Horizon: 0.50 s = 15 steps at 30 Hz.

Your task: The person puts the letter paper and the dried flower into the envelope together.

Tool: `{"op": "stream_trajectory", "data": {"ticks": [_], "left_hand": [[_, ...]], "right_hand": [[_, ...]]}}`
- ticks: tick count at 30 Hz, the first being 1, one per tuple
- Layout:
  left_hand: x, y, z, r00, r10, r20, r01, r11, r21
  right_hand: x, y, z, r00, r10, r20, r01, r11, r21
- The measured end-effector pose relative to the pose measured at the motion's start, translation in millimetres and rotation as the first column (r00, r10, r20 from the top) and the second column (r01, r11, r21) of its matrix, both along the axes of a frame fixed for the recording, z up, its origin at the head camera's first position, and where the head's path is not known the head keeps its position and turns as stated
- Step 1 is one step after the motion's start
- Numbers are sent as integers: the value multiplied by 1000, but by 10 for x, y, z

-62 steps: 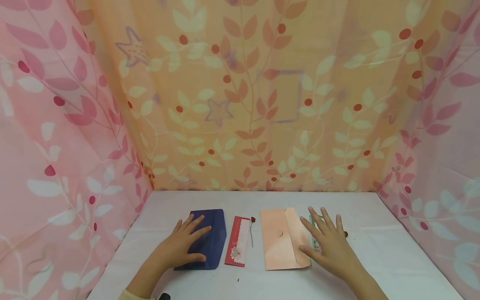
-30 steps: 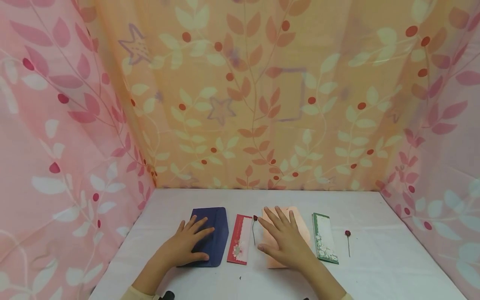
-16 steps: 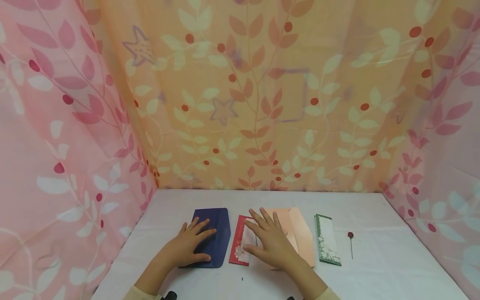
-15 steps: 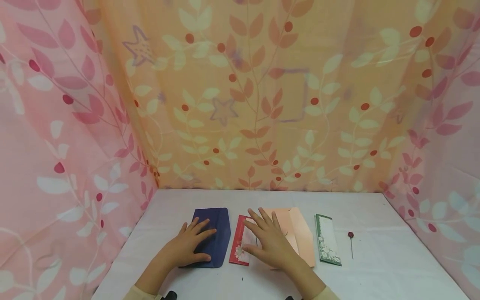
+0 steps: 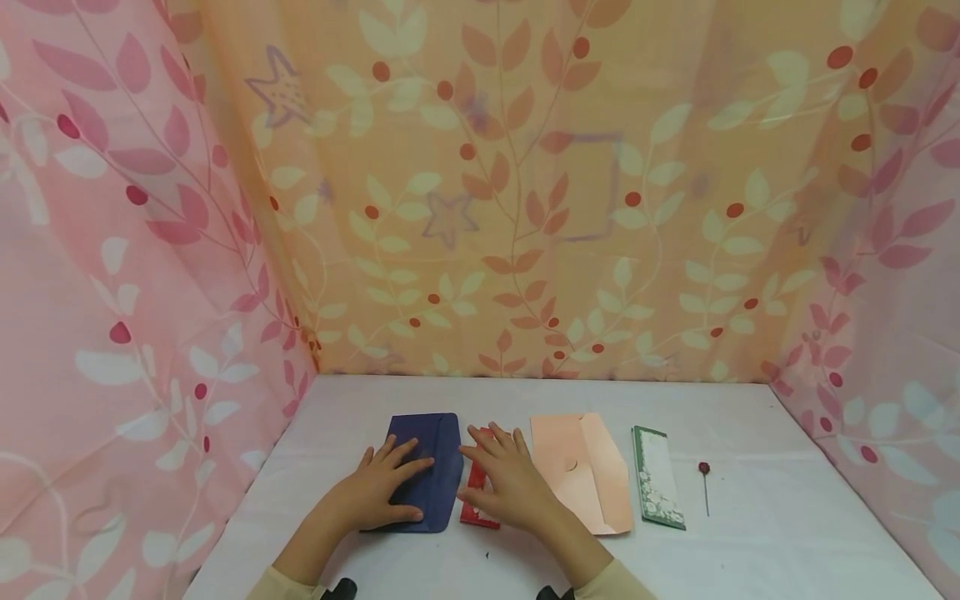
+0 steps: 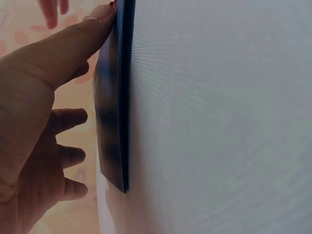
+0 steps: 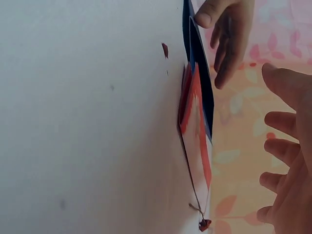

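My left hand lies spread over a navy envelope. In the left wrist view its thumb meets the envelope's surface, while the other fingers are apart from it. Fingers spread, my right hand hovers above a red floral card. The right wrist view shows a gap between that hand and the card. A small dried rose lies by the card's end there; in the head view the right hand hides it. Right of this hand is a peach envelope with its flap towards the right.
Further right on the white table lie a green-bordered floral card and a second small dried rose. A dark speck sits near the front. Patterned fabric encloses the back and sides.
My right hand has moved left, from the green card across the peach envelope to above the red card. My left hand has stayed over the navy envelope. The head view shifted slightly.
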<state>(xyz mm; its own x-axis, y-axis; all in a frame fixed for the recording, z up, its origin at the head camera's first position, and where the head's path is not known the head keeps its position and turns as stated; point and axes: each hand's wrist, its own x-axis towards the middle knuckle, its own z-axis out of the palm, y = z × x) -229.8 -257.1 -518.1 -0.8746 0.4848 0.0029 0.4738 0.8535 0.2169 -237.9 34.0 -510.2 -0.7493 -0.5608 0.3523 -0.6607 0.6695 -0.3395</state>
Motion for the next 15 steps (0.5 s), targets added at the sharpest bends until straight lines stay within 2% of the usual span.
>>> {"op": "stream_trajectory", "data": {"ticks": [8, 15], "left_hand": [[-30, -4, -56, 1000, -30, 11, 30, 999, 17], [-21, 24, -60, 999, -44, 30, 44, 999, 20]], "right_hand": [[-43, -169, -88, 996, 20, 89, -19, 1000, -13], [-94, -281, -181, 987, -2, 161, -3, 999, 35]]}}
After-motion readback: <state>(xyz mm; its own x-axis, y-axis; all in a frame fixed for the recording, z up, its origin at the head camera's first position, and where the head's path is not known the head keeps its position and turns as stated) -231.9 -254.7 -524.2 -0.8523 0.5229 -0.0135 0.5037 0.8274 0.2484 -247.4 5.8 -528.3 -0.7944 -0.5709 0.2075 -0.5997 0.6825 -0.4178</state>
